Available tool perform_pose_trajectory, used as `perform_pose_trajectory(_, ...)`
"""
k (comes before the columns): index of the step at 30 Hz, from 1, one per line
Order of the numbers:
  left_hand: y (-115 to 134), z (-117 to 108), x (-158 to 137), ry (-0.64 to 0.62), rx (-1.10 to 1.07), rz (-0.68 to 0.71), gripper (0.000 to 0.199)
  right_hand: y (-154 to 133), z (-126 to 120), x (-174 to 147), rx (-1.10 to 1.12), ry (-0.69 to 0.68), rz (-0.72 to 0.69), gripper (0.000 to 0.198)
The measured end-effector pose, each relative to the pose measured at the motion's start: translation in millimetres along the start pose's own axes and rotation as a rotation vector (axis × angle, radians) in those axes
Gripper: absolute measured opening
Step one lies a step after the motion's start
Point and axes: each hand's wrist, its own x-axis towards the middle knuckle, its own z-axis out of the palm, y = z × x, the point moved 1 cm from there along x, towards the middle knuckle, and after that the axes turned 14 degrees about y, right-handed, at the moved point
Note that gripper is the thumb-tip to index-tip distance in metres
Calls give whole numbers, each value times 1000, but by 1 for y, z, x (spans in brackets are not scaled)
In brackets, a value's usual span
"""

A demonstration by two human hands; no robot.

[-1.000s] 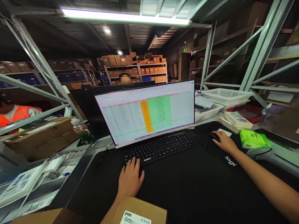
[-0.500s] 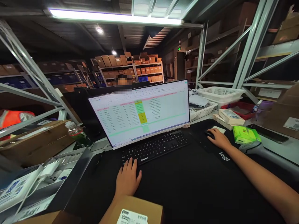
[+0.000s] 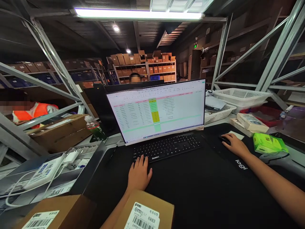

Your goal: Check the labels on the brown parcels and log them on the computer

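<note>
My left hand (image 3: pixel 139 174) lies flat with its fingers spread, the fingertips at the lower left edge of the black keyboard (image 3: pixel 166 149). My right hand (image 3: pixel 235 145) rests over a dark computer mouse (image 3: pixel 224 140), which shows only in part beneath the fingers. Both hands are on a black desk mat (image 3: pixel 190 190) with a "logi" mark. Behind the keyboard, a monitor (image 3: pixel 159 111) displays a spreadsheet with green and yellow cells. A labelled cardboard box (image 3: pixel 164 208) sits close in front, partly covering my left forearm.
Another labelled box (image 3: pixel 69 206) stands lower left, near an organizer tray (image 3: pixel 95 165) with cables and adapters. A bottle (image 3: pixel 95 127) is left of the monitor. On the right are white baskets (image 3: pixel 243 95), a green packet (image 3: pixel 269 143) and a grey scanner (image 3: pixel 276 157). Two people are beyond the desk.
The view has swung left, so everything sits further right. More of the lower left box and the person in the orange vest now shows. Both hands keep their places on the desk.
</note>
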Motion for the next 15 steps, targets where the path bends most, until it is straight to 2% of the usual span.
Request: perform_pose_trajectory(15, 0, 0, 0, -7, -13, -4, 55, 10, 10, -1, 23, 33, -35, 47)
